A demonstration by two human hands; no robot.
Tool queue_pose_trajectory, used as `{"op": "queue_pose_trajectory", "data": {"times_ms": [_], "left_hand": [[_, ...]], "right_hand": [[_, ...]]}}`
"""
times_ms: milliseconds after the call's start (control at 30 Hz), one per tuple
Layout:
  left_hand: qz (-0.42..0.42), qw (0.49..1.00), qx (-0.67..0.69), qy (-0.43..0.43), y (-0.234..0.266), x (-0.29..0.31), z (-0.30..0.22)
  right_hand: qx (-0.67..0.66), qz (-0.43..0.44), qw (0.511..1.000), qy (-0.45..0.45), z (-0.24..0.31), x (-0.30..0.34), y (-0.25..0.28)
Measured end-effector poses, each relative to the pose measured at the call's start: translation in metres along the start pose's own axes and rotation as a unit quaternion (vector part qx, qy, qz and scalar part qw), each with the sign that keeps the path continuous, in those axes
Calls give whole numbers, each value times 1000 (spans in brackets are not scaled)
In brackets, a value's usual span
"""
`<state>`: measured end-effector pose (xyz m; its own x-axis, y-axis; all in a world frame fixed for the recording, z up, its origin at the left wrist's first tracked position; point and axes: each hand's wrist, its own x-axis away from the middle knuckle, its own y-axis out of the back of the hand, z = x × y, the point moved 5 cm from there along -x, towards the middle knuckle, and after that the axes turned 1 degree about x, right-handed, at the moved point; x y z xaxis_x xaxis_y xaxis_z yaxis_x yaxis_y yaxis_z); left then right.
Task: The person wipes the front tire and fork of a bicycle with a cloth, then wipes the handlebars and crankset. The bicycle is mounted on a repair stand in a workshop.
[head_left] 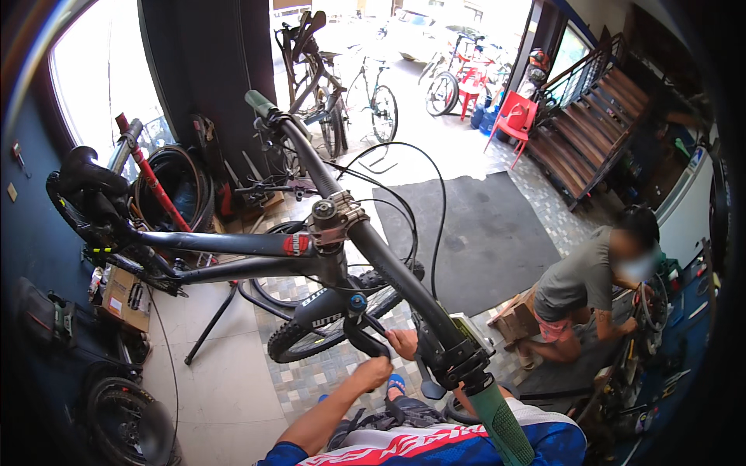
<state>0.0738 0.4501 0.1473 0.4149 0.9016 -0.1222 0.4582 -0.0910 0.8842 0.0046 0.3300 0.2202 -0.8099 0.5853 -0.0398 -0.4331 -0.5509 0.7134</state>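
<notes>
A dark mountain bike is raised in front of me, its wide handlebar (395,273) slanting across the view. Below the stem (330,217), a black suspension fork leg (358,332) with a blue top cap runs down toward me. My left hand (375,373) is closed around the lower part of this leg. Just beyond it to the right, my right hand (402,343) is closed with fingers curled at a thin dark part beside the fork; what it grips is unclear. The knobby front wheel (308,335) sits behind the fork. A green grip (501,423) crosses over my right side.
A person (576,283) crouches at the right, working at a wheel (653,305). A black mat (474,233) covers part of the tiled floor. Red chairs (515,118) stand near wooden stairs (594,120). Cardboard box (124,299) and tires (120,412) lie left. Cables (443,210) loop ahead.
</notes>
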Motion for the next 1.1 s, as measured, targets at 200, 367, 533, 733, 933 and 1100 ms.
{"op": "queue_pose_trajectory", "data": {"times_ms": [200,367,533,733,933,1100], "left_hand": [[-108,986,112,-53,-7,-22,-37],[-6,957,197,214,44,8,9],[-111,919,204,319,92,23,58],[-54,995,-33,83,67,0,23],[-12,999,47,-1,60,-19,-54],[-44,996,60,56,68,-6,-68]], "right_hand": [[7,-6,1000,10,5,-57,-20],[93,-34,992,83,-23,21,-24],[25,21,995,-96,-48,90,-12],[47,6,994,-96,-25,46,25],[21,-18,998,56,35,-51,18],[-5,19,999,44,23,-69,1]]}}
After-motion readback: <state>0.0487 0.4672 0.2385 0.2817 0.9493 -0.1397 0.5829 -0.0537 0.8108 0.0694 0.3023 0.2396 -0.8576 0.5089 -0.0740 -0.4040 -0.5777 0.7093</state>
